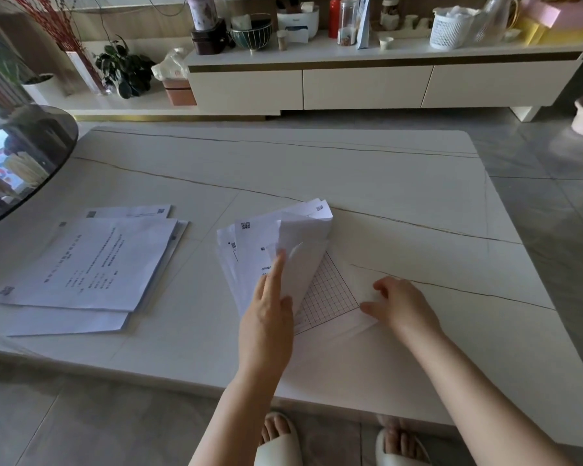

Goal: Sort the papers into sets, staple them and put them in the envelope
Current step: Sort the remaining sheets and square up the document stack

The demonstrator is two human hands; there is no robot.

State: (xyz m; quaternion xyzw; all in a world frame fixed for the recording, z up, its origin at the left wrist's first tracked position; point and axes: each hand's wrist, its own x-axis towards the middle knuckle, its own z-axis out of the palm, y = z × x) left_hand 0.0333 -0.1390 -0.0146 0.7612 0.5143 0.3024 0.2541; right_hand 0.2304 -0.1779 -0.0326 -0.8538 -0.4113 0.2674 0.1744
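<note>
The left hand (266,307) pinches a lifted sheaf of papers (276,237) — the sheets curl upward. The right hand (401,302), fingers spread, presses the gridded sheet (330,294) flat on the worktop (384,183).

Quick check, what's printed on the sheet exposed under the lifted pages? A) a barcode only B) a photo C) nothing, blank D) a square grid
D: the left hand lifts the pages, and the sheet beneath, touched by the right hand, shows a square grid.

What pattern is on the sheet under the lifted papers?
A square grid on the sheet, in the head view.
</note>
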